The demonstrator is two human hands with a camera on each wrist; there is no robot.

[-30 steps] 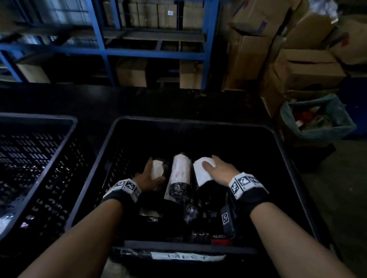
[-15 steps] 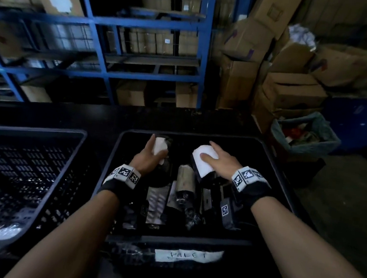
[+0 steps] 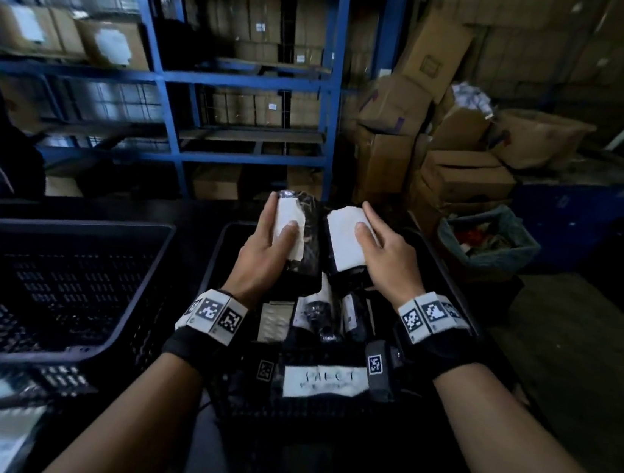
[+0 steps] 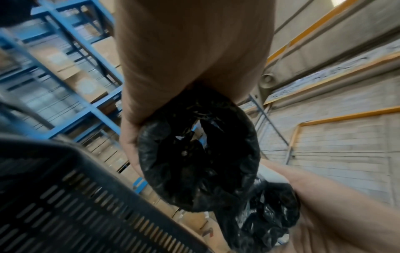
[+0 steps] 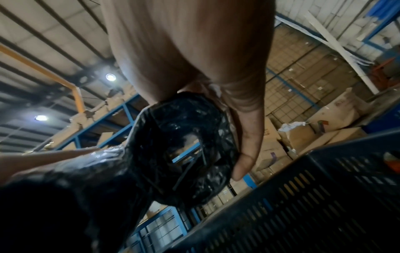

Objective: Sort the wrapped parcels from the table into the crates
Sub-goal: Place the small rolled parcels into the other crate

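Note:
My left hand grips a parcel in black plastic wrap with a white label, lifted above the far end of the middle black crate. Beside it my right hand grips a second black-wrapped parcel with a larger white label. The two parcels are held side by side. From the left wrist, the round black end of the left parcel shows below my palm; from the right wrist, the right parcel's end sits in my curled fingers. Several more wrapped parcels lie in the crate below.
A second black perforated crate stands to the left. A white handwritten label is on the middle crate's near wall. Blue shelving with cartons stands behind, stacked cardboard boxes and a lined bin at right.
Both hands have risen out of the middle crate, each lifting its parcel up and away from me; the head view has tilted upward.

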